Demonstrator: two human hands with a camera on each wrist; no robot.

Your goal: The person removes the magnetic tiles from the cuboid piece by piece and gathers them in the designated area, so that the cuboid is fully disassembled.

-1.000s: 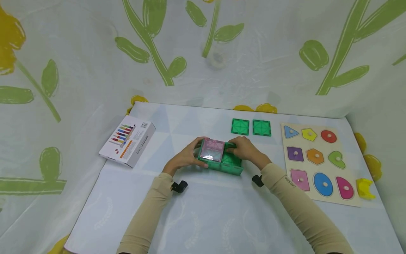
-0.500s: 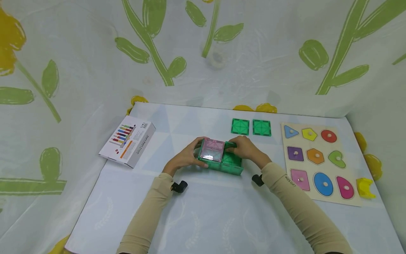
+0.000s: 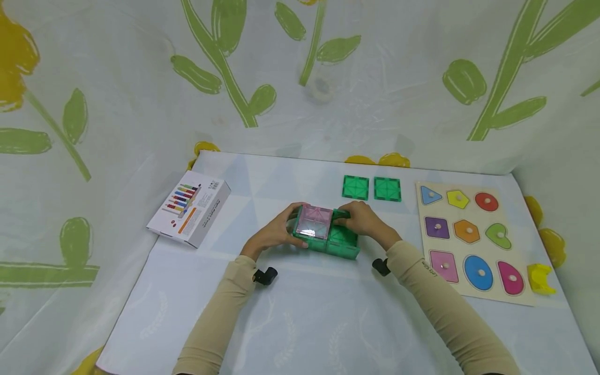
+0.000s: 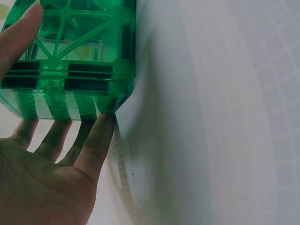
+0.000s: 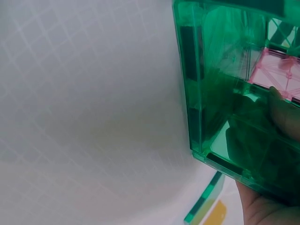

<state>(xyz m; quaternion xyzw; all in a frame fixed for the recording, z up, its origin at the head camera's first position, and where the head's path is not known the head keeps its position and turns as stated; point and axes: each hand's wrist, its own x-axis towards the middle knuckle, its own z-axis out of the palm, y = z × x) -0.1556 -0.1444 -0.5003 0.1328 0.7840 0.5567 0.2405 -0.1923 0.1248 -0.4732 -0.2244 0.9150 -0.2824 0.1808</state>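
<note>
Left fingers (image 4: 96, 145), right fingers (image 5: 286, 115) in pinches on green box (image 3: 335, 245), well inside table edges (image 3: 300, 159)

No text is legible with certainty: printed lines on the white box (image 3: 189, 209), at the surface's (image 3: 309, 323) far left, and dark lettering on the right sleeve (image 3: 452, 310) are too small to read.
</note>
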